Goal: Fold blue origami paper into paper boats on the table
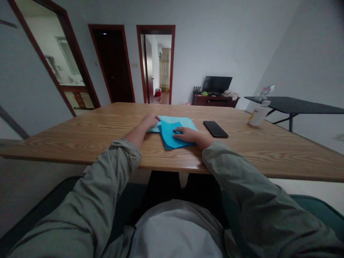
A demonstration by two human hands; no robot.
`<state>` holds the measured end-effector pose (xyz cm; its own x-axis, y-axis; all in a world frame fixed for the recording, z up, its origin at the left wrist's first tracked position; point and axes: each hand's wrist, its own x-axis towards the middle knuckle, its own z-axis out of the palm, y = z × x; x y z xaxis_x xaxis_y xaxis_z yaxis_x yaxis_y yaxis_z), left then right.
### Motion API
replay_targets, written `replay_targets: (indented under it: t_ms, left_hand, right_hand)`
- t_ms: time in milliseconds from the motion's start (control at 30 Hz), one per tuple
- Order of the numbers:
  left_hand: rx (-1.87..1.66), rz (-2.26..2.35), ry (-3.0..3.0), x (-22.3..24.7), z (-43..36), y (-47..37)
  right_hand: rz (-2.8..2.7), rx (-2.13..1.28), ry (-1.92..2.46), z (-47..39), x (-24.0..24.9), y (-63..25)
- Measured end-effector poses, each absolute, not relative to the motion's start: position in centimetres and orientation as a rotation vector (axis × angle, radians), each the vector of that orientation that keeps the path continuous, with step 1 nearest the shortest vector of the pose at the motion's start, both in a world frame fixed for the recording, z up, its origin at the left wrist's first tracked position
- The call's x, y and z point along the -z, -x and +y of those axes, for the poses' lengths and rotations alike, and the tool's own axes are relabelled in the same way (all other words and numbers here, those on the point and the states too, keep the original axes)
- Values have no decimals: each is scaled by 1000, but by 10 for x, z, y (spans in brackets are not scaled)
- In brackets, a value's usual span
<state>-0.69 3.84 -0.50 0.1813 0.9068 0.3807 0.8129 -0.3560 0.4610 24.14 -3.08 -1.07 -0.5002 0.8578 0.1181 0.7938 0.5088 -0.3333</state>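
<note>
A bright blue sheet [169, 138], paper or thin cloth, lies folded on the wooden table in front of me. Under and behind it spreads a paler blue sheet [189, 122]. My left hand [149, 121] is at the left edge of these sheets, its fingers closed at the bright sheet's upper left corner; the fingertips are partly hidden. Flat on the bright sheet rests my right hand [187, 135], palm down, with fingers somewhat apart. A black phone [215, 129] lies to the right of that hand.
The wooden table [107, 143] has its near edge just before my lap. A white bottle [258, 115] stands at its right side. Beyond are a black folding table [301, 105] and a low cabinet [215, 101] bearing a television [217, 85].
</note>
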Motion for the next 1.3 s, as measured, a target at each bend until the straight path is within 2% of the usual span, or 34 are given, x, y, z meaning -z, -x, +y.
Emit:
replay_targets:
  t_ms: [133,267,400,500,833,1100,1200,1300]
  left_hand:
    - [-874,1706,-2256,7,37,20]
    - [-464,1481,-2467,10,22,2]
    - [-220,1565,-2447,8,11,-9]
    - [-325,1573,-2444,5,9,-7]
    - [-805,1419,-2343,4,12,-7]
    - [-1394,1370,-2368,-14,-3,-15]
    - [-1442,1376,-2419,-18,-11,-18]
    - [-1275,1271,-2466,-18,-19,-22]
  right_hand:
    - [-2555,-258,1412,-32,13,-240]
    - [-2398,-164,1490,-22,11,-248]
    - [-2183,-63,1756,-12,9,-260]
    - [-2219,-131,1839,-9,8,-267]
    - [-2030,-347,1661,-12,6,-269]
    - [-1875,-174,1419,-3,10,-271]
    - [-1775,-181,1464,0,11,-273]
    - [-1716,-232,1515,1,11,-275]
